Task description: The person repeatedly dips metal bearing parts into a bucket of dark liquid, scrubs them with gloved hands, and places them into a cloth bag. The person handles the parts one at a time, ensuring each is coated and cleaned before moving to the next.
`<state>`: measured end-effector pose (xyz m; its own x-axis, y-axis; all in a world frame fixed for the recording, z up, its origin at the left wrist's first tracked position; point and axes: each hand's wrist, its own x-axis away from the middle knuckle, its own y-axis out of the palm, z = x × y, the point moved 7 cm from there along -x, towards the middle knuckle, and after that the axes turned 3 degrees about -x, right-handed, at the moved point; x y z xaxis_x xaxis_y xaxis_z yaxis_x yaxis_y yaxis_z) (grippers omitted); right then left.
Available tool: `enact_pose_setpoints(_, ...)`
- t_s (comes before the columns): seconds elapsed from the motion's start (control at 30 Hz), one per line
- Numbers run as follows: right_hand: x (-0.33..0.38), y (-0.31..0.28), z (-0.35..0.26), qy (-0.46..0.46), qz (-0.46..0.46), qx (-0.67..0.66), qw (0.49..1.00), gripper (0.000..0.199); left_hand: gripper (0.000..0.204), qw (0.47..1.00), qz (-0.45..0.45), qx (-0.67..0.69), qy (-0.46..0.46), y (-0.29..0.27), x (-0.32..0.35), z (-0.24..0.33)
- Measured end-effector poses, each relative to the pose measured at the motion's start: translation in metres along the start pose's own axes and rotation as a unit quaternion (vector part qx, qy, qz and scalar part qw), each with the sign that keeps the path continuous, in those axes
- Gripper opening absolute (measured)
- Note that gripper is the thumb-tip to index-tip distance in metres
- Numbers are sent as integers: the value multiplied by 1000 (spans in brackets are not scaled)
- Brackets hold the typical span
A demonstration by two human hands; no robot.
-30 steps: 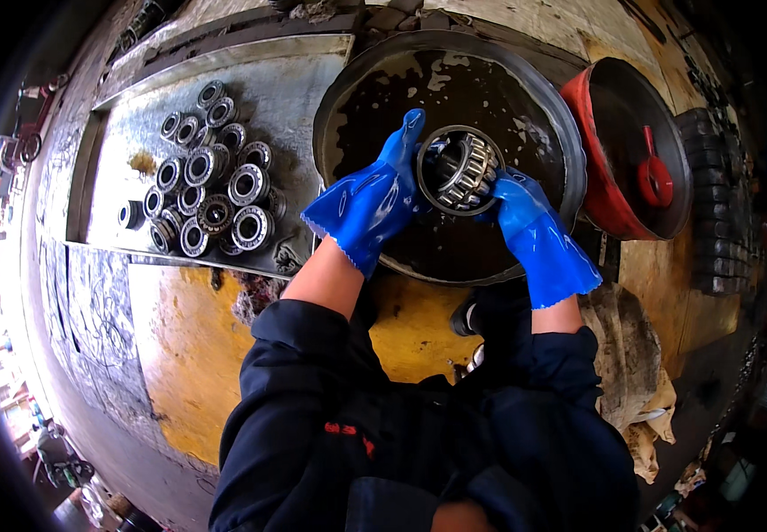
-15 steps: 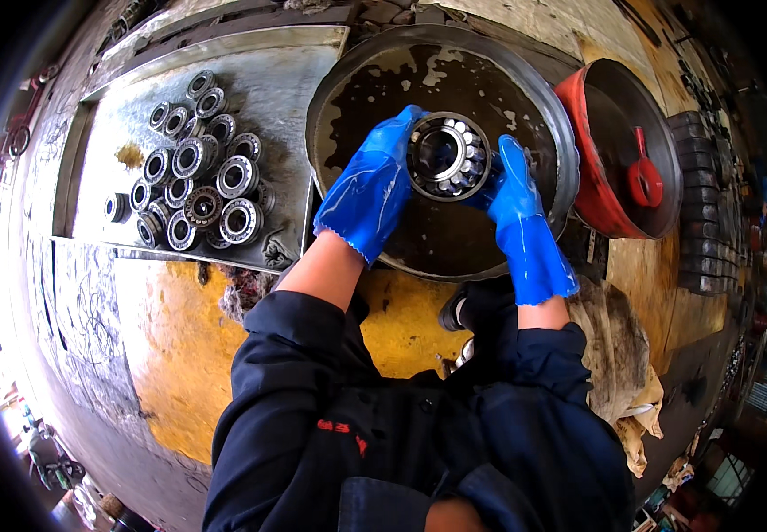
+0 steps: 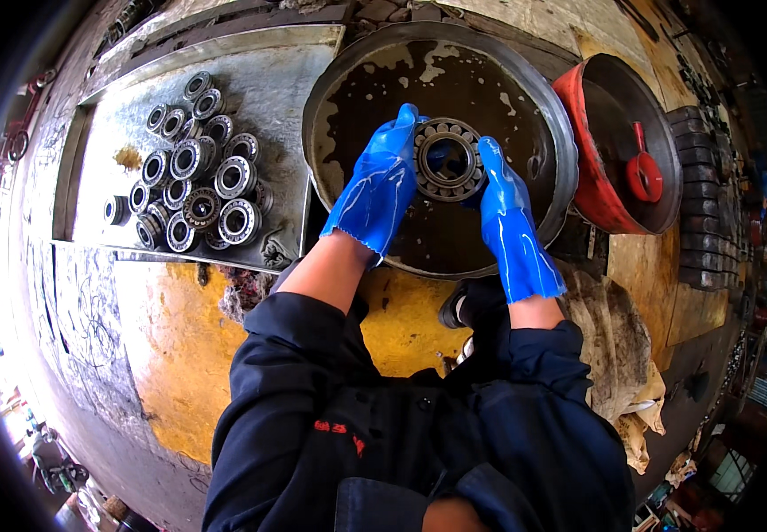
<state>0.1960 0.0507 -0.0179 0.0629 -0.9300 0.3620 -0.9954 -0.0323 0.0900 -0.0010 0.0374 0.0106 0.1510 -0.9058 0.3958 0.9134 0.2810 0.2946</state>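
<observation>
A large roller bearing (image 3: 449,188) is held between my two hands over a round metal basin (image 3: 562,142) of dark liquid. Its ring of rollers faces up, and blue glove shows through its bore. My left hand (image 3: 383,173), in a wet blue rubber glove, is closed on the bearing's left side. On the opposite side my right hand (image 3: 506,199), gloved alike, grips the rim with the thumb on top. The fingers of both hands are largely hidden under the bearing.
To the left, a shallow metal tray (image 3: 290,115) carries several bearings (image 3: 186,160) and a crumpled rag (image 3: 277,253). At the right stands a red-sided pan (image 3: 583,146) with a red scoop (image 3: 644,177) inside. Dark ribbed parts (image 3: 700,204) are stacked beyond it.
The bearing has gone from tilted, with rollers showing on one side, to facing up flat. My right hand has shifted slightly left and turned with it.
</observation>
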Motion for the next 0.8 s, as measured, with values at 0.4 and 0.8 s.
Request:
enact_pose_setpoints(0.4,24,9,-23,75,38,5,996,72,46,893,31,-422,152,19,53,41)
enact_pose_setpoints(0.8,13,-5,-5,119,77,31,989,76,42,897,14,-378,227,27,57,44)
